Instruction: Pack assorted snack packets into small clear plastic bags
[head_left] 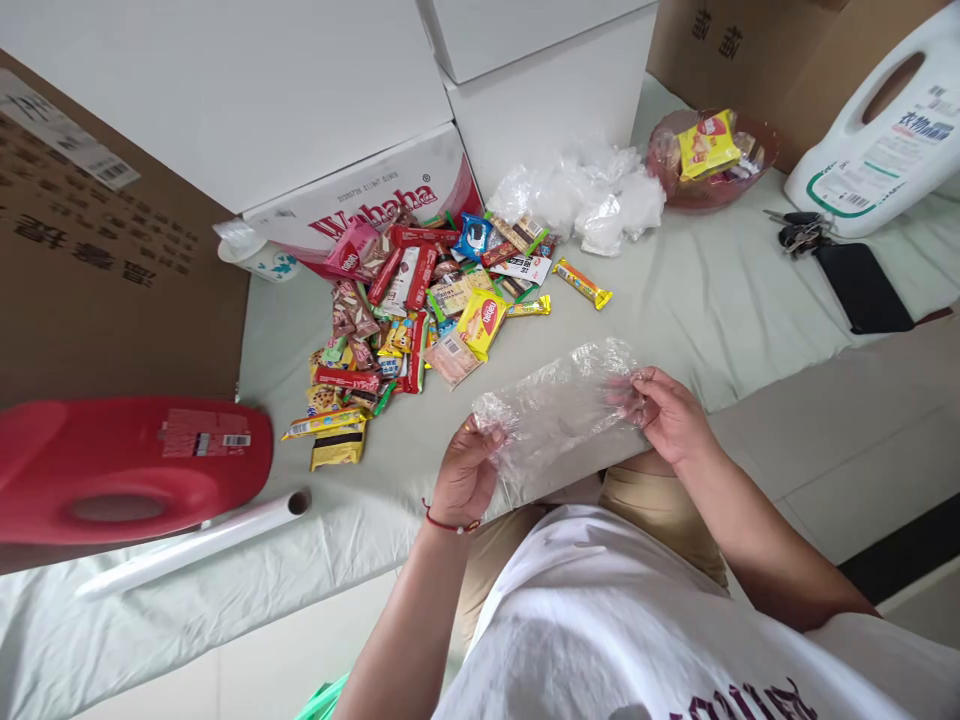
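A clear plastic bag [559, 405] is stretched between my two hands, just above the front edge of the cloth-covered surface. My left hand [469, 465] pinches its left end, thumb on top. At the other end, my right hand [667, 410] grips the bag between thumb and fingers. The bag looks flat, crinkled and see-through, with nothing visible inside. Beyond it lies a heap of wrapped snacks [405, 290]. A yellow snack packet [481, 322] and a pinkish packet [452, 358] are the ones nearest the bag.
Crumpled clear bags [592, 195] lie behind, beside a reddish bowl [709, 195] of snacks. On the right are a white detergent jug [877, 140], keys [802, 235] and a black case [862, 287]. A red jug [135, 465], a plastic roll [195, 550] and a paper cup [266, 262] stand left.
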